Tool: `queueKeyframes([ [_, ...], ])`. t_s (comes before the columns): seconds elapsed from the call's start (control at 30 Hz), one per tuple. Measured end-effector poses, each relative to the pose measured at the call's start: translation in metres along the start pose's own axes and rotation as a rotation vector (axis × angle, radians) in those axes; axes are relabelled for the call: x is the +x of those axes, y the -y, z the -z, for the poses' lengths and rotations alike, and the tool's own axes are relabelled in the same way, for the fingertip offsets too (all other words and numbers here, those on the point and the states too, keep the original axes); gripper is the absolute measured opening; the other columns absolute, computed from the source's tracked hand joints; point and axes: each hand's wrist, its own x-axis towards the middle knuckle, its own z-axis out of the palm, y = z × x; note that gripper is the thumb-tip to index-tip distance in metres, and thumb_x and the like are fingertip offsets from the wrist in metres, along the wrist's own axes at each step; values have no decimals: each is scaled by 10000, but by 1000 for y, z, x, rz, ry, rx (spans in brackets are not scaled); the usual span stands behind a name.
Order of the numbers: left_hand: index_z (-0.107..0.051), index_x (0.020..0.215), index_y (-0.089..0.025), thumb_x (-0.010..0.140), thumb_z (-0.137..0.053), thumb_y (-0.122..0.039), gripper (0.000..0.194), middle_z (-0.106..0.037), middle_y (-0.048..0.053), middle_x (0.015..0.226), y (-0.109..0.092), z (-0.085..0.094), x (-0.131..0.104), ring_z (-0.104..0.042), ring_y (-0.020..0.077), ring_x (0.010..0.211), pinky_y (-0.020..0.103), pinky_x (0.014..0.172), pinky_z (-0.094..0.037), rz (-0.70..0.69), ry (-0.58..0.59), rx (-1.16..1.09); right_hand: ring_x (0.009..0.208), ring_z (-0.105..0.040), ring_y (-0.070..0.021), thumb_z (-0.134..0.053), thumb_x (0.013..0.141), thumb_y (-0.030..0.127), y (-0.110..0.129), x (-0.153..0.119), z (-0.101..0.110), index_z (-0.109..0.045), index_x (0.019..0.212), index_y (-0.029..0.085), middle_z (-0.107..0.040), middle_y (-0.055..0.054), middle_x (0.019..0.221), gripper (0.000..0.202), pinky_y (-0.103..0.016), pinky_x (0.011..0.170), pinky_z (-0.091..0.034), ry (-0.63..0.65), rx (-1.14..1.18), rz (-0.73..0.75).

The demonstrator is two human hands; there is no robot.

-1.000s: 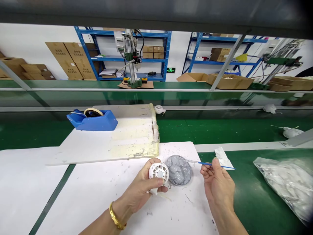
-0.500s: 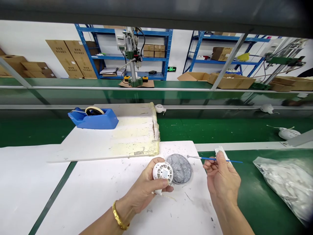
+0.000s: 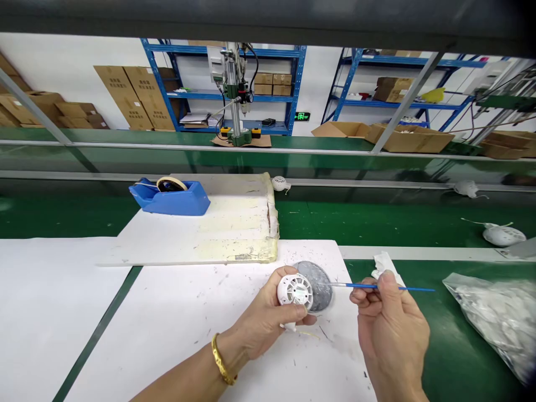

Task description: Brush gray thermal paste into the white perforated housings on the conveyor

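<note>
My left hand (image 3: 268, 315) is closed around a round white slotted plastic housing (image 3: 295, 291), its vented face turned up towards me. A thin pale wire hangs below it. In my right hand (image 3: 391, 315) I pinch a thin blue-handled brush (image 3: 364, 286) with a pale tip pointing left; a crumpled white tissue (image 3: 386, 262) sticks up from the same hand. The brush tip is over a round dish of grey paste (image 3: 319, 287), just right of the housing. Whether the tip touches the paste I cannot tell. The housing partly hides the dish.
White sheets (image 3: 176, 324) cover the green bench. A blue tape dispenser (image 3: 176, 198) stands on a white board (image 3: 234, 223) at back left. A clear bag of white parts (image 3: 494, 312) lies at right. More white housings (image 3: 502, 234) sit behind, below a metal post (image 3: 408, 103).
Relative to the dish, the brush has moved left, its tip now over the paste. My left hand still holds the housing beside the dish. The whole view has shifted slightly.
</note>
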Motion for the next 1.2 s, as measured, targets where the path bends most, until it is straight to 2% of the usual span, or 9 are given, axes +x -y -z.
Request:
queueKeyframes([
  [0.2, -402, 1158, -248, 709, -714, -93, 568, -537, 69, 1116, 4, -3, -1, -540, 212, 1013, 437, 909, -458, -8, 24, -28, 480, -547, -105, -726, 718, 419, -15, -14, 6, -553, 673, 158, -587, 12, 609, 317, -253, 488, -477, -3, -56, -28],
  [0.4, -393, 1175, -246, 718, -705, -84, 576, -543, 69, 1106, 4, -2, -1, -544, 208, 1012, 461, 938, -434, -9, 45, -57, 521, -581, -129, -690, 765, 403, -24, -22, 14, -570, 696, 158, -610, -4, 619, 281, -302, 567, -495, 14, -219, 123],
  [0.67, -386, 1184, -241, 724, -693, -77, 577, -545, 80, 1130, 4, 1, -3, -551, 210, 1007, 453, 933, -436, -12, 22, -34, 646, -623, -180, -648, 798, 183, -10, -25, 20, -619, 741, 179, -637, -26, 673, 64, -322, 580, -505, 206, -470, 645],
  [0.83, -373, 1185, -242, 724, -693, -73, 586, -540, 79, 1146, 3, 2, -2, -558, 214, 1011, 452, 930, -432, -20, 33, -20, 611, -628, -188, -664, 752, 68, 1, -21, 17, -634, 740, 166, -626, -24, 650, 103, -302, 505, -504, 323, -503, 916],
  [0.9, -374, 1181, -239, 723, -696, -72, 584, -537, 79, 1151, 2, 3, -1, -558, 209, 1008, 452, 930, -429, -24, 36, -23, 610, -628, -186, -649, 743, 18, 5, -22, 15, -638, 761, 154, -625, -26, 664, 138, -296, 484, -499, 359, -471, 968],
  [0.97, -375, 1177, -238, 723, -700, -74, 582, -539, 75, 1141, 2, 3, -2, -559, 202, 998, 449, 929, -429, -29, 33, -25, 628, -632, -194, -638, 740, -1, 8, -24, 12, -638, 782, 145, -627, -29, 675, 152, -304, 487, -498, 355, -432, 940],
  [1.07, -383, 1171, -238, 728, -707, -81, 572, -537, 74, 1153, 1, 3, -4, -556, 197, 1008, 442, 933, -426, -33, 40, -21, 621, -630, -202, -645, 756, 53, 9, -28, 10, -631, 760, 136, -624, -32, 655, 84, -317, 488, -490, 259, -354, 849],
  [1.13, -389, 1165, -238, 731, -714, -90, 562, -532, 76, 1172, 1, 2, -5, -549, 195, 1022, 436, 934, -423, -36, 50, -20, 598, -623, -190, -645, 791, 146, 5, -28, 9, -612, 728, 140, -626, -37, 654, 71, -319, 496, -493, 184, -293, 681],
  [1.2, -391, 1160, -236, 730, -722, -96, 560, -533, 74, 1173, 1, 2, -6, -546, 186, 1020, 429, 929, -425, -45, 56, -27, 571, -612, -168, -647, 809, 250, -1, -26, 9, -587, 711, 148, -626, -33, 655, 154, -314, 507, -504, 137, -210, 439],
])
